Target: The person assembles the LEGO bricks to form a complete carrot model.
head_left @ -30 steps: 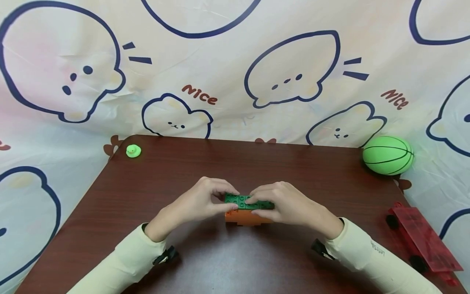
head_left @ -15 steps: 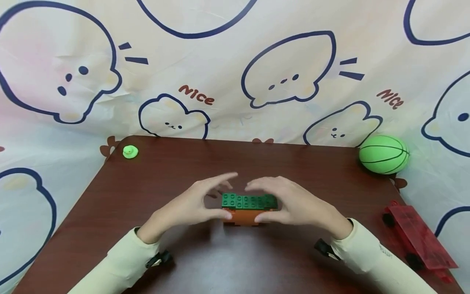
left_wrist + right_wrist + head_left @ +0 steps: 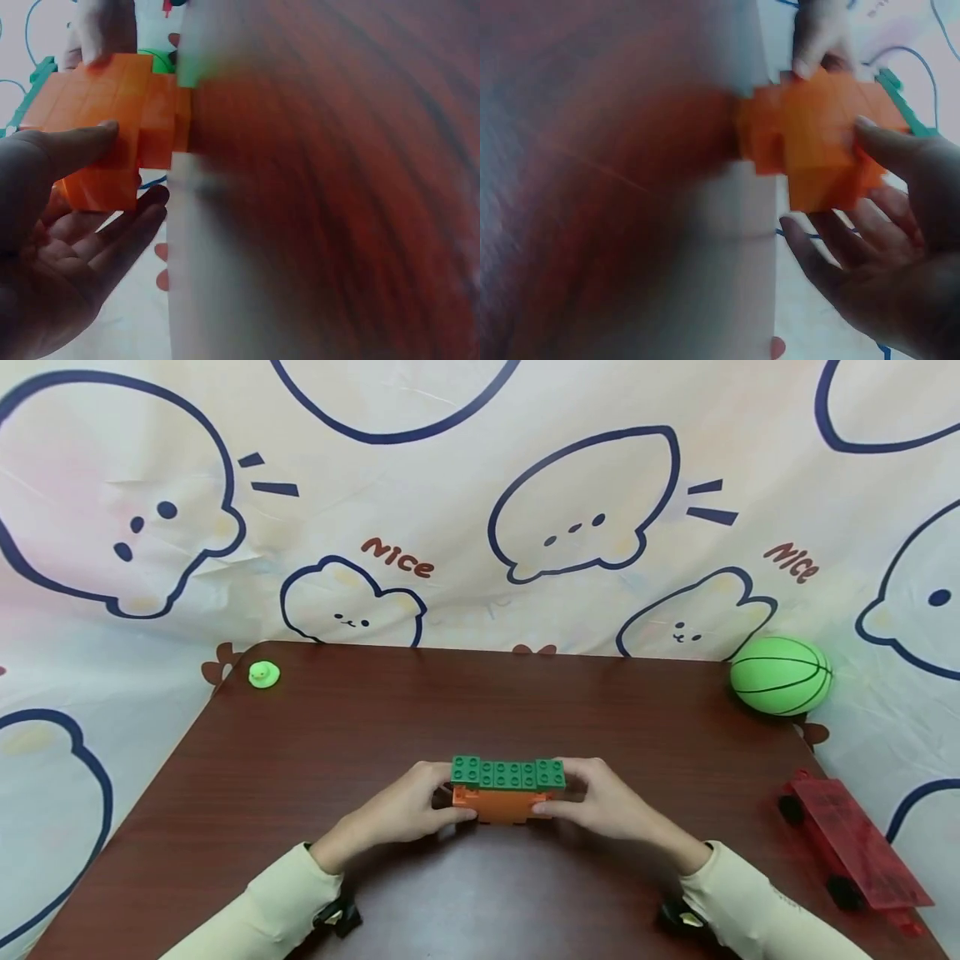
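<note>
A toy-brick build stands in the middle of the table in the head view, with an orange body [image 3: 504, 808] and a strip of green studded bricks [image 3: 507, 773] along its top. My left hand [image 3: 401, 806] grips its left end, thumb on the near face. At the right end my right hand [image 3: 611, 806] holds it the same way, its far fingers hidden behind the build. Both wrist views show the orange body [image 3: 101, 97] stepping narrower toward its base, close to the tabletop. The right thumb [image 3: 885, 142] presses on the orange side.
A green rubber duck [image 3: 264, 674] sits at the far left corner of the dark wood table [image 3: 390, 710]. At the far right corner is a green ball [image 3: 782, 677] with black lines. A translucent red toy car [image 3: 855, 839] with black wheels stands along the right edge.
Both hands came off the green bricks on top, spread apart around the build, then lowered and took hold of its two ends. The view has shifted slightly.
</note>
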### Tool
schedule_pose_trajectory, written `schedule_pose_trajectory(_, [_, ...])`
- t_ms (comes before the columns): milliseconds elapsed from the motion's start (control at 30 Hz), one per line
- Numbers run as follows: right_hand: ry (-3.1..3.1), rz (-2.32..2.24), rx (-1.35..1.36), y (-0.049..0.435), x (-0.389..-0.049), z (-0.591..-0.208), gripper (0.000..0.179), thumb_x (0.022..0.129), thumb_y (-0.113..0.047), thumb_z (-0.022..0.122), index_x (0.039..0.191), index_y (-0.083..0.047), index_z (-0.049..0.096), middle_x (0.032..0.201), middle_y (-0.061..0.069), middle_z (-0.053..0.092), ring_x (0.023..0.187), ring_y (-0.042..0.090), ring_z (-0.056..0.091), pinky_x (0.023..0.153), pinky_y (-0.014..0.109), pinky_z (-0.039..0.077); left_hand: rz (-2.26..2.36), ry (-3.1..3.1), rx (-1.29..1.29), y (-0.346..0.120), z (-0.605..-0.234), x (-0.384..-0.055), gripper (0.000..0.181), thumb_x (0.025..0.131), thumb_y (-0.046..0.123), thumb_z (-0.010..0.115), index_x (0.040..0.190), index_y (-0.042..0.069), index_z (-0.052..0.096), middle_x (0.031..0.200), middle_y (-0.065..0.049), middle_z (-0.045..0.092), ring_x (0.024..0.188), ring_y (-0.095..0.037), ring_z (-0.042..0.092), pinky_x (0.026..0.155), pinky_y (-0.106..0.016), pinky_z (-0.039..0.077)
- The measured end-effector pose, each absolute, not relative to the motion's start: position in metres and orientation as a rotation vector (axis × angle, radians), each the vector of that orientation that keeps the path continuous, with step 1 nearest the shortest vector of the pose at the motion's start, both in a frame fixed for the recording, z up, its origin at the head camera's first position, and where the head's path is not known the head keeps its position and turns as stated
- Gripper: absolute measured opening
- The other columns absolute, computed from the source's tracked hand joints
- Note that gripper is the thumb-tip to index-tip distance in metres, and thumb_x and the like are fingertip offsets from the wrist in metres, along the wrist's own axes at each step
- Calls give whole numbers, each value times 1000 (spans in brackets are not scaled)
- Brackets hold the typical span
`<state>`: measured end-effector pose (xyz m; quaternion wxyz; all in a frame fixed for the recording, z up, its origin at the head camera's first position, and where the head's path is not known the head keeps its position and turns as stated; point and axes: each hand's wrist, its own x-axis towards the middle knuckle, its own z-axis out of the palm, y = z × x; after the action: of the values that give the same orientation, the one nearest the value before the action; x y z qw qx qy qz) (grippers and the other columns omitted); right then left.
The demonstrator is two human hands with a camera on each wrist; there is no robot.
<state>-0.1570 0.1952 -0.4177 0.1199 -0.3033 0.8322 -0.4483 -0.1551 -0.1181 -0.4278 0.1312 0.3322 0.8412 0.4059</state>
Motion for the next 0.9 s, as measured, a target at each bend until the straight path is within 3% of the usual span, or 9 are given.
schedule_pose_trajectory(167, [2494, -1444, -829, 189, -159, -409, 28, 94, -27, 77, 121, -20, 72, 112, -3, 77, 100, 10, 73, 84, 31, 62, 1392, 2389, 869, -119, -423, -156, 49, 96, 29, 75, 139, 10, 61, 130, -7, 71, 106, -14, 71, 87, -26, 59])
schedule_pose_trajectory(300, [2444, -1526, -709, 190, -166, -395, 39, 94, -23, 77, 130, -11, 66, 120, 8, 74, 100, 15, 73, 78, 37, 63, 1651, 2276, 755, -117, -414, -160, 60, 96, 18, 75, 149, 5, 49, 143, -17, 61, 105, -21, 72, 87, -27, 60])
schedule_pose_trajectory(467, [2453, -1510, -748, 196, -168, -384, 68, 84, -17, 87, 144, -16, 55, 142, 8, 61, 109, 19, 69, 81, 31, 63, 1757, 2228, 702, -110, -406, -166, 60, 97, 14, 72, 152, 11, 47, 143, -16, 59, 102, -21, 75, 86, -34, 62])
schedule_pose_trajectory(533, [2531, -1465, -812, 197, -167, -381, 74, 79, -15, 90, 145, -18, 55, 142, 6, 60, 110, 21, 69, 78, 29, 63, 1737, 2226, 709, -109, -403, -168, 64, 96, 15, 75, 153, 14, 46, 144, -14, 57, 100, -21, 75, 84, -36, 63])
schedule_pose_trajectory(700, [2698, -1327, -989, 194, -166, -379, 74, 76, -12, 92, 142, -13, 58, 139, 8, 62, 109, 23, 68, 69, 26, 62, 1567, 2374, 801, -112, -399, -166, 82, 85, 15, 86, 155, 15, 43, 147, -11, 54, 89, -13, 73, 81, -26, 61])
schedule_pose_trajectory(900, [2750, -1175, -1079, 194, -180, -383, 70, 76, -17, 93, 139, -10, 62, 134, 8, 68, 106, 21, 70, 70, 28, 62, 1249, 2632, 970, -112, -400, -174, 77, 88, 17, 83, 153, 9, 44, 144, -10, 58, 83, -13, 69, 74, -25, 61])
